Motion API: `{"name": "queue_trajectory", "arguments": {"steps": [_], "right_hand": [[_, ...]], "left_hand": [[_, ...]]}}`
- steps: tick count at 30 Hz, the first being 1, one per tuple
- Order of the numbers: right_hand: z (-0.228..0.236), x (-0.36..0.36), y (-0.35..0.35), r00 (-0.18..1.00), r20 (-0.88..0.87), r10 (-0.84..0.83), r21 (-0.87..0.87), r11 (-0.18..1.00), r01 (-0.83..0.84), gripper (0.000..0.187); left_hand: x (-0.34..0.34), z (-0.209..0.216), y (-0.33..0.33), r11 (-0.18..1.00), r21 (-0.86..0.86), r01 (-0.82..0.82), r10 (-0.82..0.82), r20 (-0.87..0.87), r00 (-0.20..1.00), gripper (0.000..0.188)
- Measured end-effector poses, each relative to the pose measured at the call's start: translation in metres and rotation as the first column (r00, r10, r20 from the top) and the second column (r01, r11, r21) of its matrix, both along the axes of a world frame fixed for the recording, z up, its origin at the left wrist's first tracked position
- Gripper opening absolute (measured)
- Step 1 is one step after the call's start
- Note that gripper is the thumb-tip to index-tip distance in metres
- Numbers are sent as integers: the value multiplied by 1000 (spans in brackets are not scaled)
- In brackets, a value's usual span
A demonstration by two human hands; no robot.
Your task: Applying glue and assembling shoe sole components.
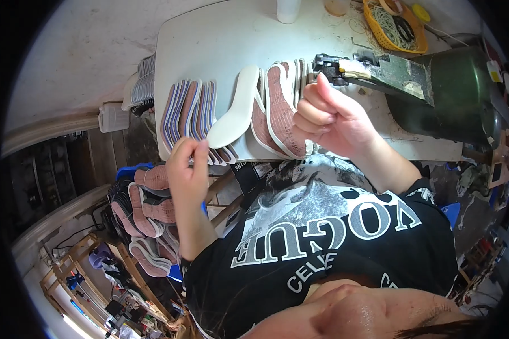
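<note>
A plain white insole [238,107] lies slantwise across the table, between two rows of insoles. At its near end, my left hand [189,169] is closed, with thumb and fingers pinched on the tip. My right hand [333,116] is raised beside the right row of pinkish, white-edged insoles [280,113], just below the head of a dark green machine [407,76]. Its fingers are curled in and the thumb points up. Whatever they may hold is hidden. A closely packed row of thin insoles [189,110], pink and bluish at the edges, stands beyond my left hand.
A yellow basket [387,42] of cords sits at the far right of the white table [220,39]. One white cup [288,11] stands at the far edge. Bundled pink insoles [147,209] fill a blue container at lower left. Another grey stack [146,82] lies beyond the table's left edge.
</note>
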State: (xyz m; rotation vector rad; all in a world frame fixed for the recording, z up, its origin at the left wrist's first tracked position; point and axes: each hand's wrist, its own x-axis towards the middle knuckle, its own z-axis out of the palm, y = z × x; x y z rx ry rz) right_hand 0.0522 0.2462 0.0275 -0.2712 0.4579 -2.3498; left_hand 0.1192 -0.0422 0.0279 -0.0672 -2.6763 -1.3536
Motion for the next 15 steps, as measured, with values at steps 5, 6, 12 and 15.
{"name": "queue_trajectory", "arguments": {"steps": [5, 6, 12, 15], "right_hand": [[2, 8, 21, 999, 44, -9, 25, 1000, 7, 23], [2, 12, 21, 1000, 29, -3, 25, 1000, 3, 16], [-6, 33, 30, 991, -106, -80, 209, 973, 101, 42], [-6, 42, 64, 980, -114, -165, 454, 868, 199, 45]], "left_hand": [[27, -18, -28, 973, 2, -232, 228, 163, 960, 18], [29, -19, -29, 972, -23, -233, 234, 113, 966, 21], [24, -22, -31, 957, -210, -199, 208, 21, 978, 29], [28, -31, -37, 935, -297, -191, 189, -36, 981, 31]]}}
